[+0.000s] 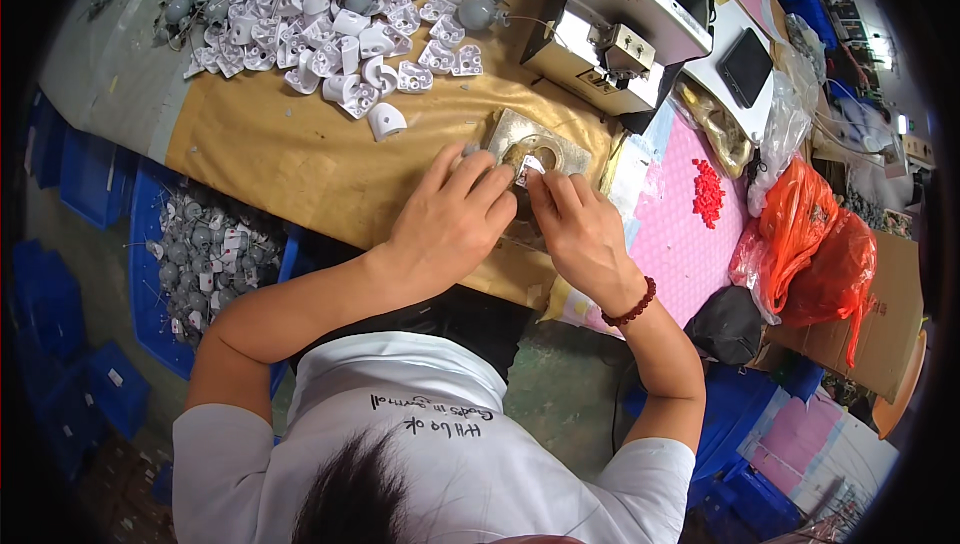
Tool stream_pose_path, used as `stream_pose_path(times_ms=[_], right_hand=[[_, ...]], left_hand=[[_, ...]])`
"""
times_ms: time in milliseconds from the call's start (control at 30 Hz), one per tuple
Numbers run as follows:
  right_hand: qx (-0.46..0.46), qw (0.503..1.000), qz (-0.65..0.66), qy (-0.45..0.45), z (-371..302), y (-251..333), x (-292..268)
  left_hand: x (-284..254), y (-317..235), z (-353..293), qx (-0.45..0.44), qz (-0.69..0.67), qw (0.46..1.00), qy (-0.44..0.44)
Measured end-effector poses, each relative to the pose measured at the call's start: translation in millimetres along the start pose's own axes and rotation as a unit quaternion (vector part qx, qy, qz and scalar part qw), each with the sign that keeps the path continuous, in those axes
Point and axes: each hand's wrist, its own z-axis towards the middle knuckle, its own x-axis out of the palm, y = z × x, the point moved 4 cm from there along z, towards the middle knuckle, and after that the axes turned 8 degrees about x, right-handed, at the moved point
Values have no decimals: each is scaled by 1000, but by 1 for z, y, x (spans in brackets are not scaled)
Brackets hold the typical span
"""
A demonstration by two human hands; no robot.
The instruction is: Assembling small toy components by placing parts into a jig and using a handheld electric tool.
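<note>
As the white piece point(533, 166) at our one o'clock seems light and stiff, our right fingers point(541, 202) suitably pinch its edge, our left fingers' point(463, 178) grip unclear.

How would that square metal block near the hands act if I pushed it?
The metal block would probably feel heavy for its size, because it looks like metal. It likely wouldn't roll or tip, since it's squarish and seems to lie flat.

Red plastic bags point(830, 266) beside cardboard box point(897, 294); flat black case point(746, 68) on white board point(712, 76).
</note>
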Motion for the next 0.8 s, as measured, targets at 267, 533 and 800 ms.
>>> stream_pose_path(times_ms=[267,533,800], right_hand=[[57,988,122,-69,-18,-11,5],[254,908,334,-4,-71,-50,17],[334,872,287,-214,-74,-62,40]], left_hand=[[25,-12,10,8,97,995,30],[23,-3,17,40,72,997,6],[22,5,19,54,27,998,-11]])
